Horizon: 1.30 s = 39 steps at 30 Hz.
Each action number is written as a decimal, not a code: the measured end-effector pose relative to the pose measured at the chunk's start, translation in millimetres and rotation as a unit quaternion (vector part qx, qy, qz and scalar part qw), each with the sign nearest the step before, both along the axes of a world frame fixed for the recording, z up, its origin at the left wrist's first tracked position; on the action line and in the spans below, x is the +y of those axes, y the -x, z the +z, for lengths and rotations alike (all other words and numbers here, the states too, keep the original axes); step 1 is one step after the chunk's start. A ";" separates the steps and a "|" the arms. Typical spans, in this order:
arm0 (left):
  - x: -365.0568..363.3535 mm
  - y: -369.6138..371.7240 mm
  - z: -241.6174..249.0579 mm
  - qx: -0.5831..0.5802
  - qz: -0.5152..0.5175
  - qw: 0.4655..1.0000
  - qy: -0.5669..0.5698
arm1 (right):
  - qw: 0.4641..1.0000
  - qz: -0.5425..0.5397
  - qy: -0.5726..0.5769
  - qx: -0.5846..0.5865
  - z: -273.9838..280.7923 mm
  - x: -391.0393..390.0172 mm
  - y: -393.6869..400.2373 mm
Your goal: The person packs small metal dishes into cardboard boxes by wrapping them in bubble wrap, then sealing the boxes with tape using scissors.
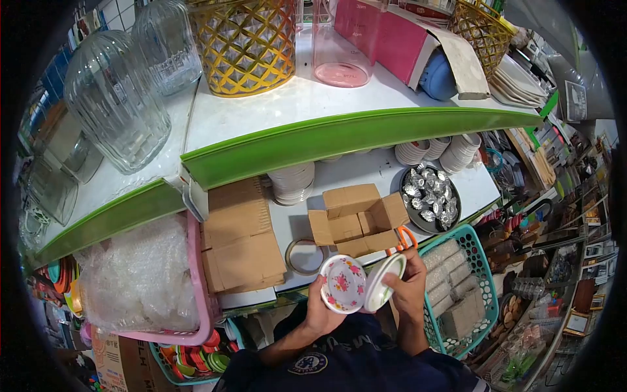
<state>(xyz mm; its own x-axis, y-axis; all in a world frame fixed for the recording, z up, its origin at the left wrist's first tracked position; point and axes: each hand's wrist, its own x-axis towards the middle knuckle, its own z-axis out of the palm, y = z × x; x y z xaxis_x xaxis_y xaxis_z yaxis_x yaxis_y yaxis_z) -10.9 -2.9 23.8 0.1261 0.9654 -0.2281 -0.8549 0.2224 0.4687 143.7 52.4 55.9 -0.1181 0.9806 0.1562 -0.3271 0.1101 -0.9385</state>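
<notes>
My left hand (317,312) grips a small white bowl (343,285) with a pink flower print inside, its opening turned up toward me. Close beside it, a second white bowl (381,293) with green marks is tilted on its side. My right hand (409,284) has its fingers closed around that bowl's rim. Just beyond the hands stands an open cardboard box (359,222). Orange-handled scissors (406,239) lie at the box's right corner. Left of the box is a roll of tape (305,257).
Flattened cardboard (238,242) lies left, beside a pink basket (196,281) of bubble wrap. A teal basket (493,307) with wrapped packs stands right. Behind are stacked white bowls (292,183) and a dark tray (434,225) of foil-like pieces. A green-edged shelf (359,127) overhangs, carrying glass jars (114,98).
</notes>
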 end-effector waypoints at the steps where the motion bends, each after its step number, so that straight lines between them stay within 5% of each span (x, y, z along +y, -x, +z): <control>1: 0.7 2.8 -4.2 0.001 0.001 1.000 0.000 | 0.999 -0.010 0.014 0.029 2.8 0.0 0.7; 3: 3.2 11.6 -17.8 -0.129 -0.076 0.984 -0.098 | 0.997 -0.038 0.025 0.059 2.1 3.4 0.8; 8: 2.6 19.4 -21.4 -0.164 -0.062 0.976 -0.127 | 0.995 -0.056 0.045 0.072 -7.5 6.2 -11.9; 11: 4.5 21.8 -15.3 -0.154 -0.073 0.973 -0.158 | 0.994 -0.077 0.043 0.065 -3.3 3.9 -5.6; 16: -3.5 11.2 -3.6 0.033 -0.030 0.999 -0.024 | 0.999 -0.032 0.027 0.005 -4.5 -0.9 -4.0; 22: -8.7 4.5 -15.6 -0.011 -0.082 0.995 -0.062 | 0.994 0.008 0.026 -0.106 8.7 -9.7 6.1; 34: -12.1 -2.3 -21.0 0.034 0.009 0.999 -0.038 | 0.973 0.012 0.080 -0.217 12.8 -16.1 18.6; 37: -13.3 -1.5 -21.0 0.061 0.021 0.997 -0.052 | 0.964 0.018 0.048 -0.261 20.9 -15.3 22.5; 39: -12.5 -0.1 -12.4 0.051 0.016 0.998 -0.036 | 0.929 -0.006 -0.078 -0.362 26.4 -13.3 22.9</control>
